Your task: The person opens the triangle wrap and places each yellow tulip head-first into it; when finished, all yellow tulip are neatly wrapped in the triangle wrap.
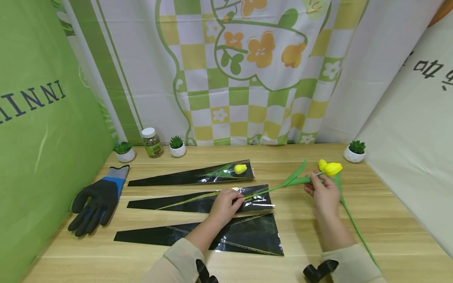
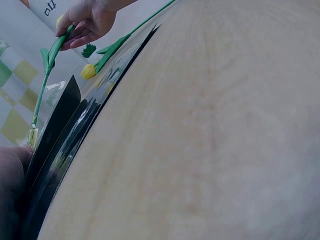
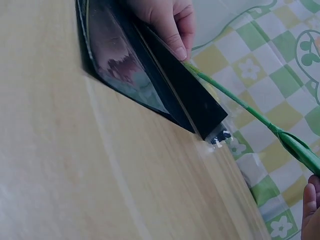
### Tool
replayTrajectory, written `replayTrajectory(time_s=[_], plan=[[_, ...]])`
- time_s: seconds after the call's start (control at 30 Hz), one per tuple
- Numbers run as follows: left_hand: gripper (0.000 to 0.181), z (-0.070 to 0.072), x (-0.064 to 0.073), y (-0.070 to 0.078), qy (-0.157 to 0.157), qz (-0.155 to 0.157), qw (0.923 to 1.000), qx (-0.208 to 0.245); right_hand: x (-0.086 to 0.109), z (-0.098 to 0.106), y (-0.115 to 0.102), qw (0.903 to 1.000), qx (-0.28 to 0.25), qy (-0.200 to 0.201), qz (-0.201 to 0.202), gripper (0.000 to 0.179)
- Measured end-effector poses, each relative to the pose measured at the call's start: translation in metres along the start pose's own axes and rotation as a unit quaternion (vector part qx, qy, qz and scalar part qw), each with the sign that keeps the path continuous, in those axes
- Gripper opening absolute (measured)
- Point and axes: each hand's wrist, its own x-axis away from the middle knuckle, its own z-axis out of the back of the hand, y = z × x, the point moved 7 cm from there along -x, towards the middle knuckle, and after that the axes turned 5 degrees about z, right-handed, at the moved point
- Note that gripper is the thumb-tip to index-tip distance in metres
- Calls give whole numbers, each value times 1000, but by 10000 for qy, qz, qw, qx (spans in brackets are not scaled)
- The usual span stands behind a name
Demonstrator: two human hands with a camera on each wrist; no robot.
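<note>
My right hand (image 1: 325, 194) pinches a yellow tulip (image 1: 333, 169) by its green stem just under the bloom, at the right. Its stem runs leftward over the middle black flower sleeve (image 1: 198, 201). There the thumb and fingertips of my left hand (image 1: 224, 204) pinch the stem's lower end, close over the sleeve's clear film. In the right wrist view the stem end (image 3: 200, 75) shows yellowish at the left thumb. A second yellow tulip (image 1: 357, 230) lies to the right, partly behind the right hand. The far sleeve (image 1: 162, 179) has a tulip (image 1: 240, 169) inside it.
A third black sleeve (image 1: 255, 236) lies nearest, partly under the left forearm. A black and blue work glove (image 1: 99, 196) rests at the left. Along the back stand a white-lidded jar (image 1: 152, 143) and small potted succulents (image 1: 177, 148). Curtains enclose the table.
</note>
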Motion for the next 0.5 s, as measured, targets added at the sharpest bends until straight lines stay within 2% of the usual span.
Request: replayTrajectory(time_s=[0.13, 0.4, 0.5], plan=[[13, 0, 0, 0, 36, -9, 10000, 48, 2, -4, 6, 9998, 166, -126, -76, 14], [13, 1, 0, 0, 86, -26, 9998, 187, 9, -14, 21, 9992, 288, -265, -73, 7], [14, 2, 0, 0, 130, -56, 9997, 215, 11, -18, 26, 9987, 397, -307, -57, 10]])
